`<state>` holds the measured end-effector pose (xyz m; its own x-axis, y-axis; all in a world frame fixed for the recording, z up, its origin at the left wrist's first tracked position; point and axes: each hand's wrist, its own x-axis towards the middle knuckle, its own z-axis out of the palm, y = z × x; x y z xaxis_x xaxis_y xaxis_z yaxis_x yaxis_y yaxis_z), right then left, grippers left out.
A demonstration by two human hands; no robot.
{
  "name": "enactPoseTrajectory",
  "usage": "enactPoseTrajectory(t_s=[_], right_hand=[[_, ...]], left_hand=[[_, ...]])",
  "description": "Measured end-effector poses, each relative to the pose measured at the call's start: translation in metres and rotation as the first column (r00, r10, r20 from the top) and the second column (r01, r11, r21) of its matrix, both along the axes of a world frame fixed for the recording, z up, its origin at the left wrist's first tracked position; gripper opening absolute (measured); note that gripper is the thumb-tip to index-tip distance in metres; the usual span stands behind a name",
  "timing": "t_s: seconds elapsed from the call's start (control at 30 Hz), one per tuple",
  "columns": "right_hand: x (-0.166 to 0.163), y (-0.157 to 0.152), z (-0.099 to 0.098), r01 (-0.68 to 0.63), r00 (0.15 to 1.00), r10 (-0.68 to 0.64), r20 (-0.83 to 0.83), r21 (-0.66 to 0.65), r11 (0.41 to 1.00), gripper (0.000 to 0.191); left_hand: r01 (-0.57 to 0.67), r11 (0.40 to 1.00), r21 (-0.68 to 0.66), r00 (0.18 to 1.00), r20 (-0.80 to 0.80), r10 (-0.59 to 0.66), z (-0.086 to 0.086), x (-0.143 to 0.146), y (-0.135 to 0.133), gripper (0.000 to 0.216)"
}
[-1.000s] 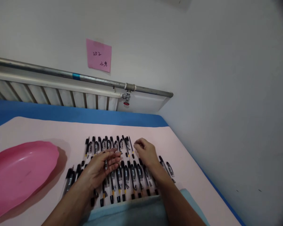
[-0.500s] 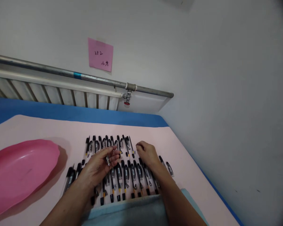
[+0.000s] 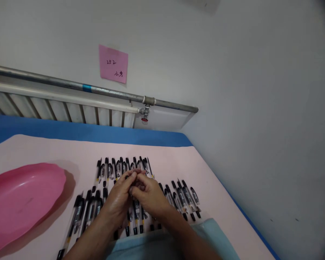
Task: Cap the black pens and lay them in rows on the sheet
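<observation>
My left hand (image 3: pixel 117 198) and my right hand (image 3: pixel 151 196) meet over the middle of the pen parts, fingertips touching. The fingers of both are closed; whatever lies between them is hidden. Behind the hands is a row of clear pen barrels with black ends (image 3: pixel 98 169), black caps and thin refills. A nearer row spreads to both sides, with more pen barrels (image 3: pixel 188 198) on the right and a loose pen cap (image 3: pixel 194 195) at its end. Small silver pen tips lie among the parts. My hands and forearms cover the centre of the nearer row.
A pink oval basin (image 3: pixel 27 202) stands at the left on the pale pink table cover (image 3: pixel 219 213). A light blue cloth (image 3: pixel 216 234) hangs over the near edge. Behind the table are a radiator (image 3: pixel 89 113), a metal pipe (image 3: pixel 173 104) and a pink note (image 3: pixel 113 64) on the wall.
My right hand has moved left to meet my left hand, uncovering pens on the right. The small silver piece seen in my left hand is now hidden.
</observation>
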<state>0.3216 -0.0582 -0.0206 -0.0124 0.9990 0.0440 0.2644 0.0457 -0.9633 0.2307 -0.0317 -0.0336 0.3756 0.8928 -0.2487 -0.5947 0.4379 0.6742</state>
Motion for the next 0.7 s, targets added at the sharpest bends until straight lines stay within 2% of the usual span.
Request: enactPoseTrajectory(t_s=[0.1, 0.17, 0.23, 0.27, 0.37, 0.5, 0.7], right_hand=[[0.018, 0.01, -0.003, 0.062, 0.998, -0.063, 0.02, 0.008, 0.998, 0.016], [0.04, 0.021, -0.009, 0.228, 0.969, -0.229, 0.089, 0.022, 0.973, 0.021], [0.064, 0.033, -0.019, 0.419, 0.872, -0.429, 0.237, 0.092, 0.903, 0.019], [0.074, 0.038, -0.024, 0.456, 0.824, -0.464, 0.326, 0.108, 0.884, 0.018], [0.092, 0.046, -0.037, 0.432, 0.726, -0.425, 0.541, 0.121, 0.893, 0.017], [0.089, 0.045, -0.043, 0.376, 0.655, -0.381, 0.652, 0.156, 0.914, 0.018], [0.092, 0.045, -0.044, 0.354, 0.678, -0.394, 0.62, 0.194, 0.915, 0.018]], left_hand=[[-0.028, 0.999, 0.024, 0.998, -0.056, 0.03, -0.004, -0.002, 0.005, 0.033], [-0.064, 0.998, 0.029, 0.986, -0.152, 0.067, -0.006, -0.003, 0.008, 0.038], [-0.069, 0.996, 0.052, 0.967, -0.24, 0.08, -0.006, -0.004, 0.008, 0.038], [-0.054, 0.996, 0.072, 0.959, -0.274, 0.072, -0.006, -0.003, 0.006, 0.037], [0.031, 0.992, 0.125, 0.929, -0.369, 0.018, -0.001, -0.001, -0.001, 0.033], [0.077, 0.985, 0.156, 0.903, -0.43, -0.002, 0.004, -0.001, -0.007, 0.031], [0.082, 0.98, 0.181, 0.88, -0.475, 0.015, 0.005, 0.0, -0.006, 0.03]])
